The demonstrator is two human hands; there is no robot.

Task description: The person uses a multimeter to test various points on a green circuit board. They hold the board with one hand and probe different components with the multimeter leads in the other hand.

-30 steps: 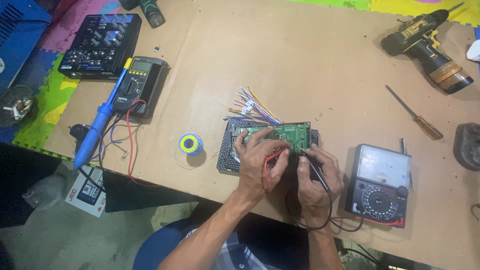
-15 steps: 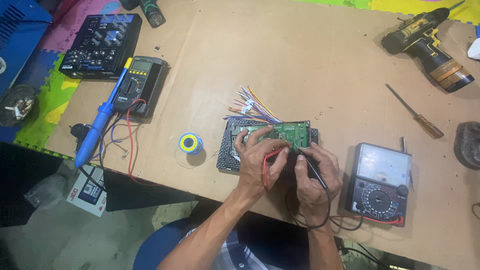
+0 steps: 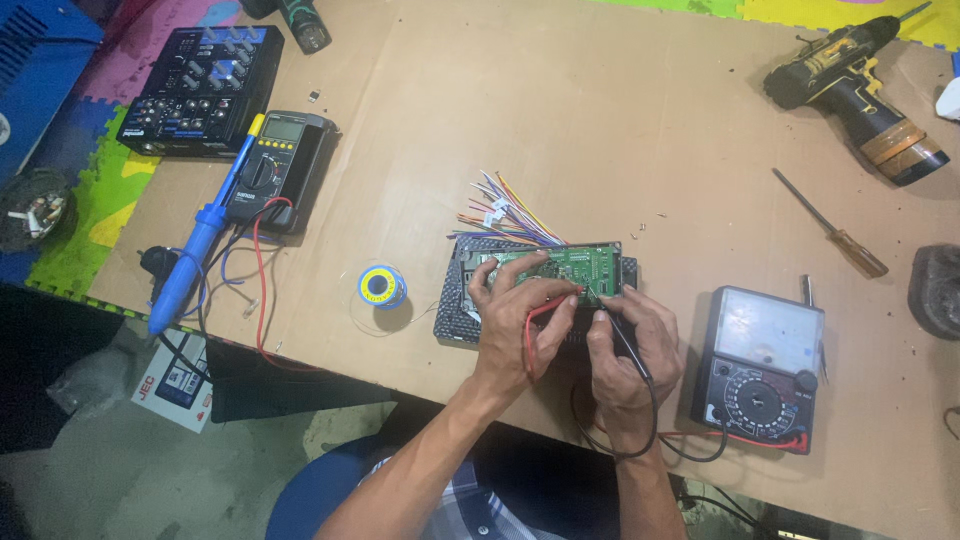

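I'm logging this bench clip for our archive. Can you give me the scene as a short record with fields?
Surface: brown workbench top
Left hand: holds red test probe on green circuit board
Right hand: holds black test probe at the board
Right of hands: analog multimeter
Left of hands: solder spool, digital multimeter, blue soldering iron
Far right: cordless drill, screwdriver

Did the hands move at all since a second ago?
Hardly. The left hand holds its red probe and the right hand its black probe, both tips on the green circuit board, just as before. Nothing was picked up or let go. The analog meter, solder spool, blue soldering iron and drill stayed put.
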